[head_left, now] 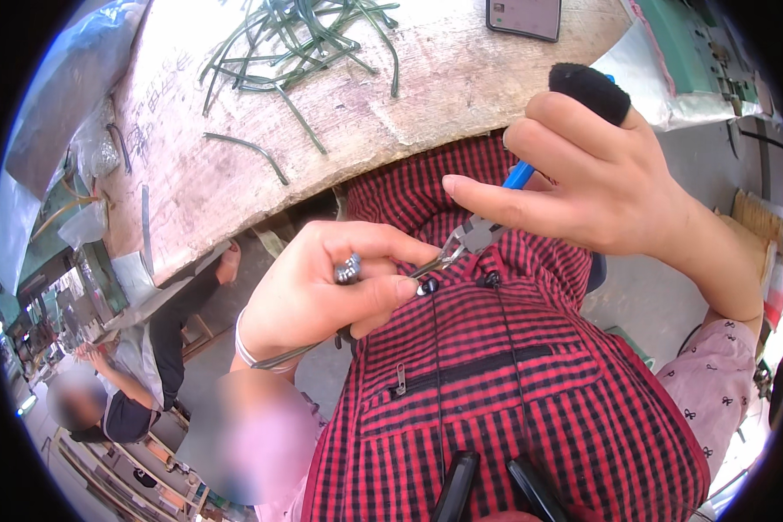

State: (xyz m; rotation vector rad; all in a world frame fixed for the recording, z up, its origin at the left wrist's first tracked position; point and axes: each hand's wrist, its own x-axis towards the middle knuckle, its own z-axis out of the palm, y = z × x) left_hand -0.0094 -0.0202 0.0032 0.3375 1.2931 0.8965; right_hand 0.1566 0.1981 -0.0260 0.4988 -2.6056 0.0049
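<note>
My left hand (322,283) is closed, thumb and forefinger pinching a thin dark strand (422,271), perhaps a wire. A ring and a wristband are on this hand. My right hand (596,174) is wrapped round a pair of pliers (476,235) with blue handles. The metal jaws meet the end of the strand right at my left fingertips, above my lap. Whether the jaws bite on it is too small to tell. A black cloth wrap (590,92) sits at the top of my right hand. I wear a red and black checked apron (487,374).
A worn wooden table (444,96) lies ahead, its edge just beyond my hands. Dark green strands (300,43) are heaped on it, with a phone (524,17) at the far right. Plastic sheeting (70,87) hangs at left. Another person (122,391) sits at the lower left.
</note>
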